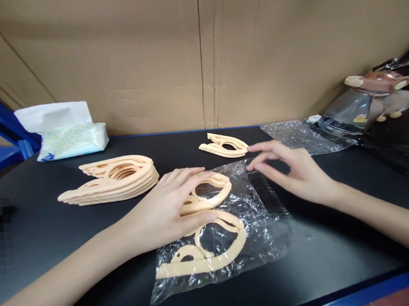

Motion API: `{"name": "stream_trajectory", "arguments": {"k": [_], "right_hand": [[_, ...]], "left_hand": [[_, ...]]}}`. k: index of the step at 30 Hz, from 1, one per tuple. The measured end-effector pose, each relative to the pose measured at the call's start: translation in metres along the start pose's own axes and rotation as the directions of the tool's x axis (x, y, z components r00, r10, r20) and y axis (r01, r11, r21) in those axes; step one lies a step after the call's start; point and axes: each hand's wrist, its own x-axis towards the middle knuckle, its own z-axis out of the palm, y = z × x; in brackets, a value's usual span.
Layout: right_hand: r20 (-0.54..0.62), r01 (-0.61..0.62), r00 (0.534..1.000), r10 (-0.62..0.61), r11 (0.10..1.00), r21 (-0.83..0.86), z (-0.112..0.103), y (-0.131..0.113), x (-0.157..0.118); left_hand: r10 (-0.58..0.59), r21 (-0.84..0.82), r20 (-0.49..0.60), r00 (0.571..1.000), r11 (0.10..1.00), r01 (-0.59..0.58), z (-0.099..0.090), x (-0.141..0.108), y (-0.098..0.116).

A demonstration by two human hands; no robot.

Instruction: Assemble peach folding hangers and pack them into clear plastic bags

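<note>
A clear plastic bag (265, 241) lies flat on the black table with two cream folding hangers inside. Of these, the nearer hanger (228, 258) shows most of its outline, while the farther hanger (224, 195) is partly under my left hand (171, 203). That hand rests on the bag, palm down, fingers and thumb spread over the two hangers. Over the bag's far right part is my right hand (297, 168), its fingers apart and nothing visible between them. Whether its fingertips touch the film I cannot tell. Just past them sits a folded hanger (225, 148).
Left of my left hand is a stack of cream hangers (123, 188). A tissue pack (74, 138) stands at the back left. Another clear bag (293, 138) and a transparent bottle with a brown lid (347, 109) are at the back right. A cardboard wall (150, 64) borders the table (328, 256).
</note>
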Motion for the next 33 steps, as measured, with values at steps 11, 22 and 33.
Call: {"name": "stream_trajectory", "arguments": {"k": [11, 22, 33], "right_hand": [[0.226, 0.053, 0.974, 0.016, 0.954, -0.295, 0.008, 0.042, 0.089], [0.277, -0.016, 0.956, 0.101, 0.956, -0.294, 0.021, 0.03, 0.102], [0.093, -0.085, 0.989, 0.115, 0.956, -0.279, -0.043, 0.008, 0.045]], "left_hand": [[0.026, 0.064, -0.052, 0.998, 0.998, -0.022, 0.003, -0.004, 0.001], [0.018, 0.003, -0.099, 0.995, 1.0, -0.018, 0.003, -0.006, 0.008], [-0.082, -0.083, -0.064, 0.995, 0.994, 0.077, 0.001, -0.006, 0.012]]}}
